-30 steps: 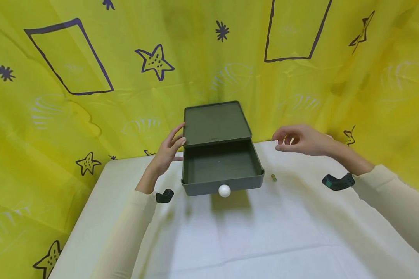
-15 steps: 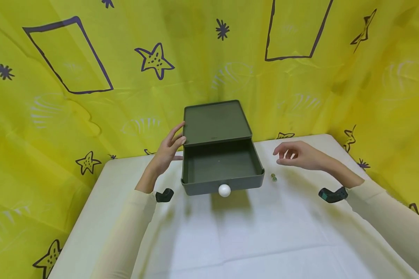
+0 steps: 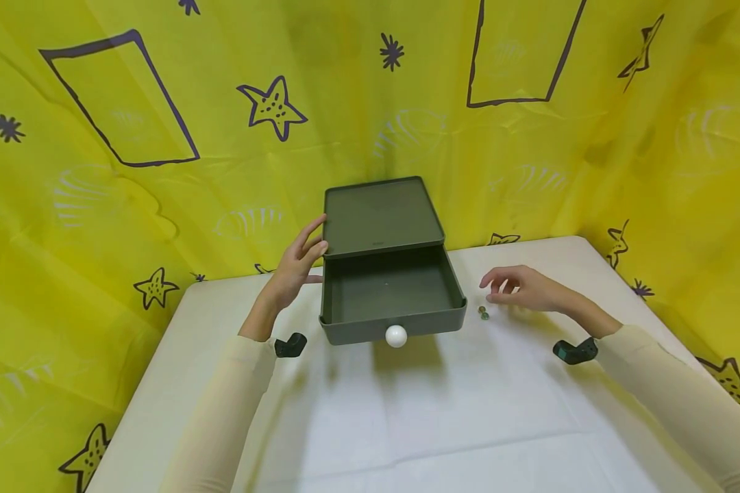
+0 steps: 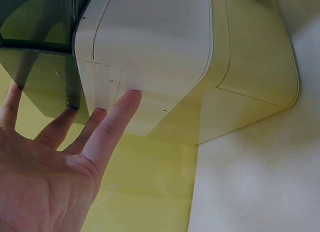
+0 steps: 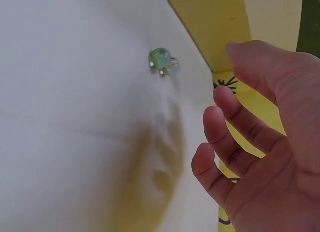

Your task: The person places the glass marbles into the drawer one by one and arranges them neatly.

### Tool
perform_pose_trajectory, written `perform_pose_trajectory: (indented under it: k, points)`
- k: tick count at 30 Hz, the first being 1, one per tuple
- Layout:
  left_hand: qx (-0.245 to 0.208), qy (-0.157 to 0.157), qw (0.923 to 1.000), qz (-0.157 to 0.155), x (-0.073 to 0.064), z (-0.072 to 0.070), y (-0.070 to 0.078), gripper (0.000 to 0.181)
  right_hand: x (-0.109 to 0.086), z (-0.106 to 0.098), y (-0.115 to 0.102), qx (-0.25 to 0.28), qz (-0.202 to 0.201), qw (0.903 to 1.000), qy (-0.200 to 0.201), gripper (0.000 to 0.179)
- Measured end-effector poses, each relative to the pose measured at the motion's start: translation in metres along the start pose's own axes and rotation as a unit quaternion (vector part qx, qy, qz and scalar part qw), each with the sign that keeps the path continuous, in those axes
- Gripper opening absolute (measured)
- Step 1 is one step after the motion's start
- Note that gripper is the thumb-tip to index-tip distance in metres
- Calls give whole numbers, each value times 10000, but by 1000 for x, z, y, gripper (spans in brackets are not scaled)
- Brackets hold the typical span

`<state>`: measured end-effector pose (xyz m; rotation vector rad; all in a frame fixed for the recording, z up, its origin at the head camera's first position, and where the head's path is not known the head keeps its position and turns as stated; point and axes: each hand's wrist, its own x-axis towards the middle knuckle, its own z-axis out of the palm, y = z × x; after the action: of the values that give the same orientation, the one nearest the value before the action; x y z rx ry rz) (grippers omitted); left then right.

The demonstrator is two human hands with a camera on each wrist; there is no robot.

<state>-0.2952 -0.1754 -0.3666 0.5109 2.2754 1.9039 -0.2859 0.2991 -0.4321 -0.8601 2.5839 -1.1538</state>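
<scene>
A dark grey-green box [image 3: 382, 218] stands at the back of the table, its drawer [image 3: 351, 333] pulled out toward me. A white round knob [image 3: 397, 336] sits on the drawer front, and the drawer's inside looks bare. My left hand [image 3: 290, 272] rests spread against the box's left side, fingertips touching it; the left wrist view shows these fingers [image 4: 112, 127] fairly straight. To the right of the box, my right hand [image 3: 524, 287] hovers with loosely bent fingers and holds nothing. Two small glass marbles, one greenish [image 5: 160, 57] and one paler [image 5: 173, 66], lie just beyond its fingertips.
A white cloth [image 3: 444, 424] covers the table. Behind and at both sides hangs a yellow curtain [image 3: 345, 89] with dark star drawings, close behind the box. Black cameras are strapped to the left wrist [image 3: 290, 346] and the right wrist [image 3: 575, 352].
My right hand has come down and slightly toward me, nearer the marbles. The left hand, box and drawer have stayed in place.
</scene>
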Motion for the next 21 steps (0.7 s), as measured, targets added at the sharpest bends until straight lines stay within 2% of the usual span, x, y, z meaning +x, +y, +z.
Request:
perform_pose_trajectory:
  k: [4,11,17,21]
  points:
    - [-105,2,9999,-22,0,0,-1,60,1,3,7,-48,-9,9999,-123,24]
    - [-105,-15,9999,20,0,0,-2,59,5,8,18,-435,-190,9983,-333,25]
    - [-73,-1,10000,42,0,0,-1,60,5,10,17,-635,-178,9969,-425,27]
    - [-71,6,10000,52,0,-1,-1,59,5,13,16,-731,-359,9959,-388,26]
